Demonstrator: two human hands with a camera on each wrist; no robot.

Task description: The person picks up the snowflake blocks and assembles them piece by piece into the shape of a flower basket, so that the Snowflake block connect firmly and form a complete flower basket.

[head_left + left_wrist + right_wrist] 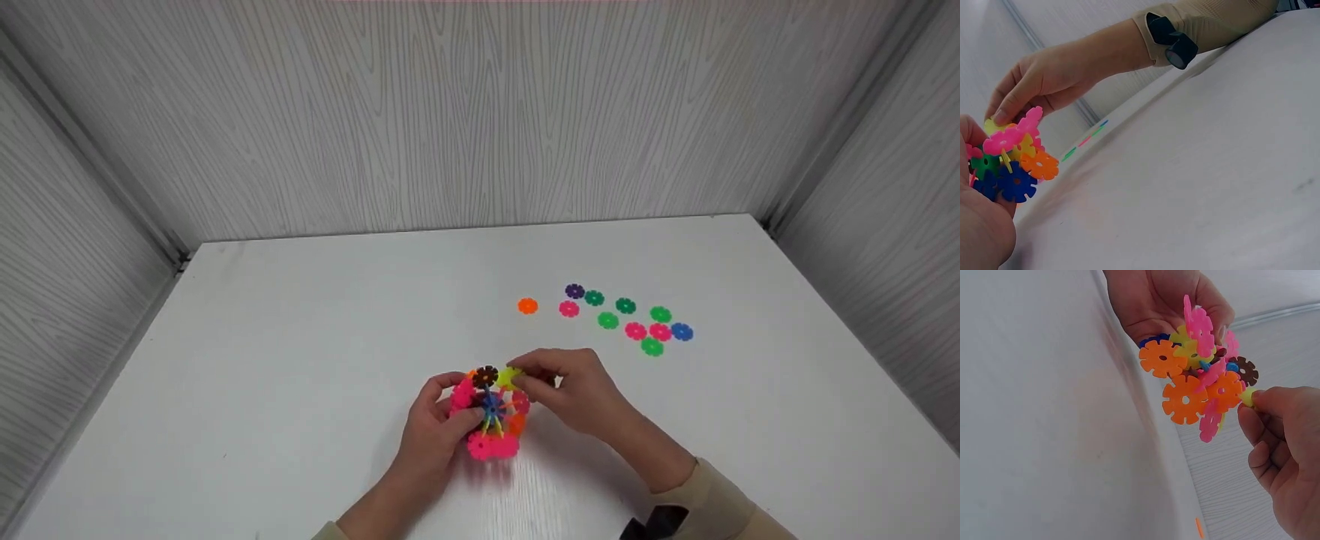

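Note:
A cluster of interlocked plastic snowflake discs [493, 447] in pink, orange, blue, brown and yellow is held above the table by my left hand [431, 439], whose fingers and thumb curl round its left side. My right hand [585, 394] pinches a yellow disc [508, 377] between thumb and fingertips at the cluster's upper right. In the right wrist view that yellow disc [1248, 397] touches the cluster beside an orange disc [1224, 391]; whether it is slotted in, I cannot tell. Blue discs [1017, 182] and a green one [985, 163] show on the side facing the left wrist camera.
Several loose discs lie on the white table [300, 337] beyond my right hand, among them an orange disc [528, 306], a purple disc [574, 291], a light green disc [652, 346] and a blue disc [682, 331]. Wood-grain panels [480, 112] stand at the back and sides.

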